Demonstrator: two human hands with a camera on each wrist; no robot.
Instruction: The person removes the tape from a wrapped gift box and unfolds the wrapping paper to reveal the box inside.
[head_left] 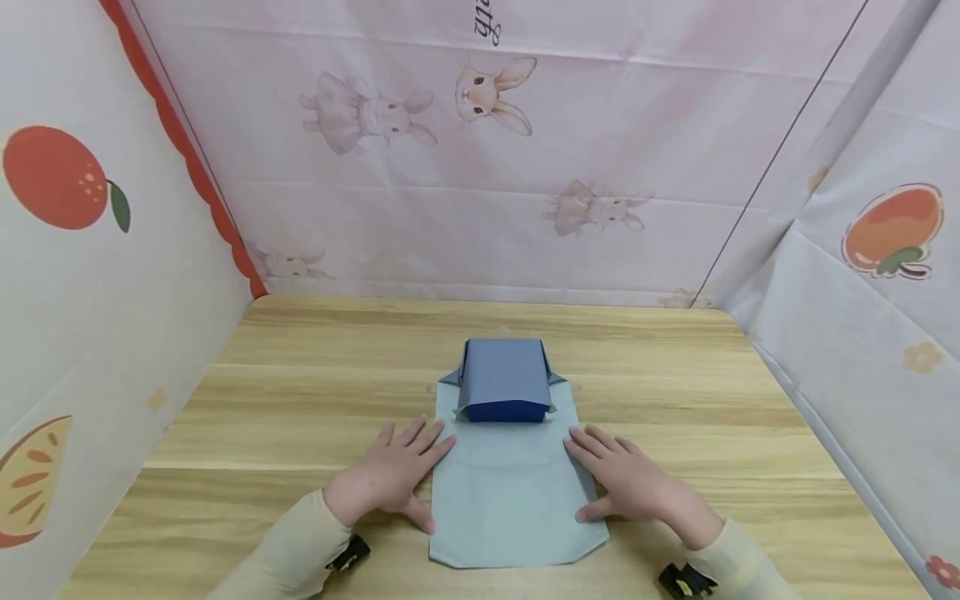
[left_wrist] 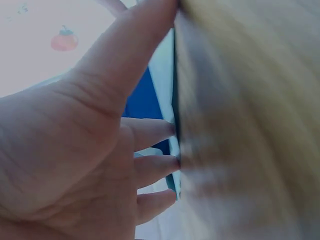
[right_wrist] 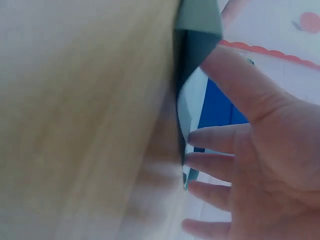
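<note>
A dark blue box (head_left: 506,412) sits on the far part of a light blue-green sheet of paper (head_left: 510,508). A greyish-blue flap (head_left: 504,371) covers the box's top, and small folded corners stick out at its sides. My left hand (head_left: 390,471), fingers spread, touches the sheet's left edge with its fingertips and thumb. On the opposite edge my right hand (head_left: 630,479) rests its fingertips and thumb on the paper. In the right wrist view, the paper's near edge (right_wrist: 200,45) bends up by the thumb. Both palms stay off the table.
The wood-grain table (head_left: 300,400) lies under everything. Pink rabbit-print cloth (head_left: 420,217) hangs behind it, with white fruit-print cloths (head_left: 97,292) at the sides. Black devices (head_left: 348,552) are strapped at both wrists.
</note>
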